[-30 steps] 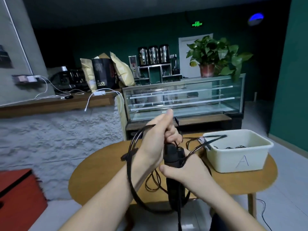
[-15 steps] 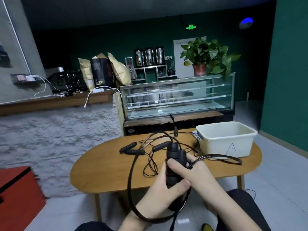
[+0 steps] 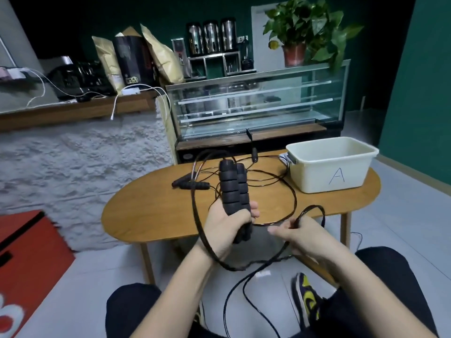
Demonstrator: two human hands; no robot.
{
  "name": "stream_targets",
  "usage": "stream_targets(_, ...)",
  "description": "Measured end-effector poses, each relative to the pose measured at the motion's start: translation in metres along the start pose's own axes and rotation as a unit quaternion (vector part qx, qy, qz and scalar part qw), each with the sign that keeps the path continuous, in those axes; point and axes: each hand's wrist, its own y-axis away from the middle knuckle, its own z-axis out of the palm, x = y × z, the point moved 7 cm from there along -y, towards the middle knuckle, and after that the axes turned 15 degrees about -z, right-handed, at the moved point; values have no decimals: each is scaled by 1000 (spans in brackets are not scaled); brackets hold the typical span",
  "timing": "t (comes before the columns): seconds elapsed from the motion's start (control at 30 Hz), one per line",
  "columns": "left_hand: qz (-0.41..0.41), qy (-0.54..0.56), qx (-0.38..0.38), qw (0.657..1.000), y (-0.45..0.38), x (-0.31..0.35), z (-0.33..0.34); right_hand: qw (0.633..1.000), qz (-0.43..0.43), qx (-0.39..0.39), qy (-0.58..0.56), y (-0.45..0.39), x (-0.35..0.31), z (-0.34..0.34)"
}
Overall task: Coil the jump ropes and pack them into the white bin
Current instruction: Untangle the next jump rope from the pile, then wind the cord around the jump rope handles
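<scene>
Here, a seated person looks down at both bare hands, held in front of a low oval wooden counter. The left hand has its grip clamped round two black foam jump-rope handles, held side by side and standing nearly upright, their tops rising above the fingers. A black rope arcs from the handle tops out to the left, sweeps down past the left wrist and curves back toward the right hand. The right hand, just beside the left and lower right of it, has its grip pinched on a small bend of that rope, which pokes up past the fingers as a narrow loop. More rope trails down between the person's knees toward the floor.

On the counter behind the hands lie more jump ropes: black handles and thin tangled cords spread across the middle of the top. The white bin, marked with a hand-drawn letter A, stands on the counter's right end, well apart from both hands. What it holds cannot be told from this angle.

Behind the counter stands a glass display case with a potted plant on top.
</scene>
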Motion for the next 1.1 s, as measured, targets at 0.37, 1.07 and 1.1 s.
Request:
stream_targets(0.37,57,-288,88,952,15,49,11,989,-9,62,131,-1,1,-18)
stream_targets(1.07,-167,208,-429,863,72,17,59,844,-439,304,51,34,-135,-76)
stream_targets(1.1,-177,206,-434,859,74,14,59,846,-442,290,71,29,-141,-80)
